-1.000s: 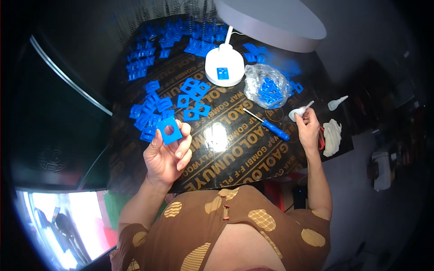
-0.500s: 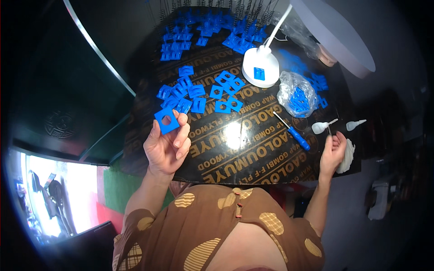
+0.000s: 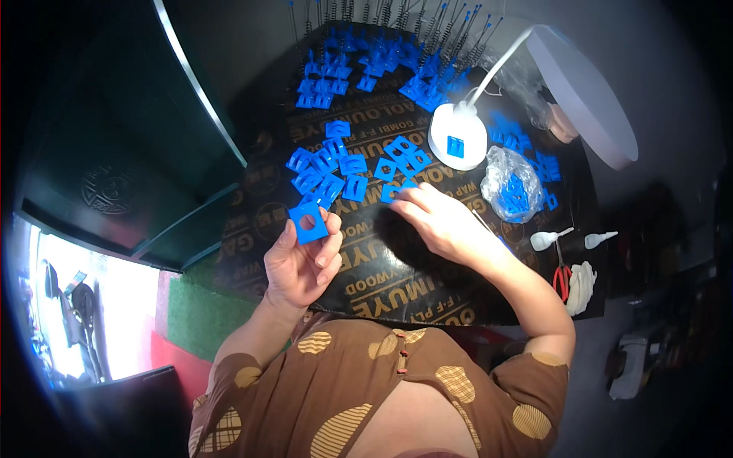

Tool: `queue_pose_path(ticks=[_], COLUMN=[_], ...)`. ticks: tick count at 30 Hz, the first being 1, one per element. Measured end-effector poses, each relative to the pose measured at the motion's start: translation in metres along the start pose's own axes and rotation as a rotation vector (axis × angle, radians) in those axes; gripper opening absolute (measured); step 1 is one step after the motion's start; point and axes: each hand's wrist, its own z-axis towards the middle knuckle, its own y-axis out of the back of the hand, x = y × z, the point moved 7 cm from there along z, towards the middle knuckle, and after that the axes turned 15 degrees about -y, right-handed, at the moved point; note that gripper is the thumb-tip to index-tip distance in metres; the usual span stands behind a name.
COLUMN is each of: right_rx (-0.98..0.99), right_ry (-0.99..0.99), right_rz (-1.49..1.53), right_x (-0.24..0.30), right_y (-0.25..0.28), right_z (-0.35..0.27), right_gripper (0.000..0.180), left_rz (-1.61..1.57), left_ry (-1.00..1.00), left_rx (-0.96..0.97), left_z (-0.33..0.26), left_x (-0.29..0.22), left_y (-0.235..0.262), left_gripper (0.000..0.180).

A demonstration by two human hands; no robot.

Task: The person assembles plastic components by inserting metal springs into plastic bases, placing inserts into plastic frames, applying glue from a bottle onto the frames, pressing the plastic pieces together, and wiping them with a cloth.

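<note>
My left hand (image 3: 301, 263) pinches a blue square plate (image 3: 312, 236) with a round hole, tilted up above the table's near part. My right hand (image 3: 447, 225) reaches across the middle, its fingers bent together and pointing down at the nearest blue holed plates (image 3: 389, 193). Its fingertips touch or cover those plates; whether one is gripped is hidden. Behind them lie more holed plates (image 3: 385, 169). Left of these is a loose pile of blue slotted pieces (image 3: 353, 165).
A white lamp base (image 3: 458, 156) carries one blue piece. Beside it sits a clear plastic bag (image 3: 500, 187) of blue parts. White nozzle bottles (image 3: 544, 241), red-handled pliers (image 3: 561, 284) and a white glove (image 3: 582, 286) lie at right. Blue bases with upright springs (image 3: 427, 91) stand behind.
My right hand has left the tools at the right and come to the blue holed plates in the middle. My left hand keeps its plate. The view has shifted slightly.
</note>
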Motion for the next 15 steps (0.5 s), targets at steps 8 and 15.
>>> queue_pose_path(ticks=[8, 15], right_rx=[0.096, 0.243], right_ry=[0.194, 0.228], right_rz=[-0.159, -0.241], right_x=[0.005, 0.008], right_y=[-0.047, -0.053], right_z=[0.066, 0.076], right_gripper=[0.035, 0.010], left_rz=[-0.019, -0.003], left_ry=[0.020, 0.019], left_rx=[0.019, -0.016], left_z=[-0.001, 0.003], left_x=[0.005, 0.004], left_y=[-0.002, 0.001], left_gripper=[0.044, 0.048])
